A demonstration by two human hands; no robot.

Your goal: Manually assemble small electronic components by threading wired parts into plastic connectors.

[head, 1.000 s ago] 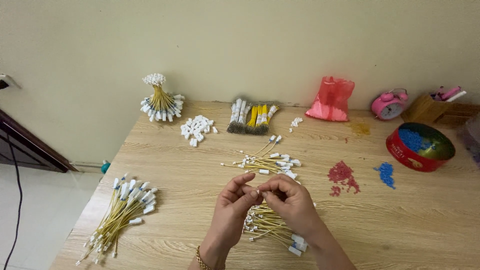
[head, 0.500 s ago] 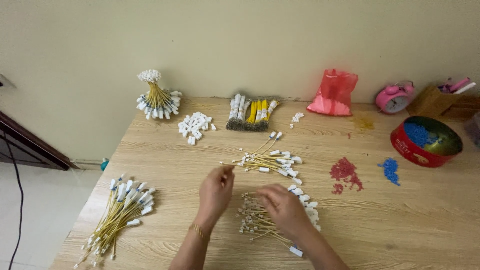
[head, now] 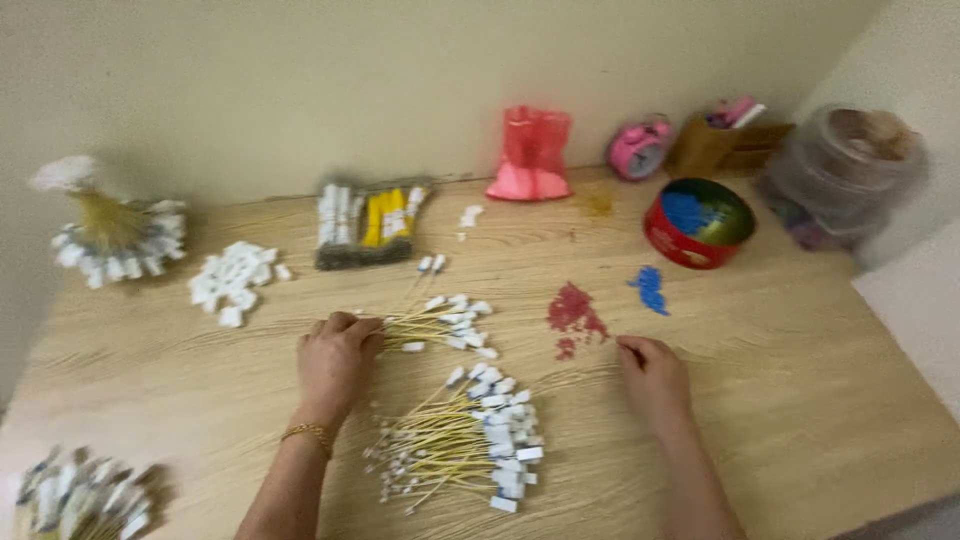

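Both hands have parted since half a second ago: the left hand (head: 335, 362) now reaches up to the small bundle of yellow sticks with white tags (head: 440, 322), fingers curled over their bare ends, while the right hand (head: 655, 375) lies flat and released on the wooden surface (head: 800, 400), just below the red bead patch (head: 574, 312). The larger pile of tagged sticks (head: 465, 440) sits between the two arms (tags fanned to the right). To gather cleanly, I judge the left hand should pinch the sticks near their bare ends, keep them parallel, and slide rather than lift, so no tag snags.
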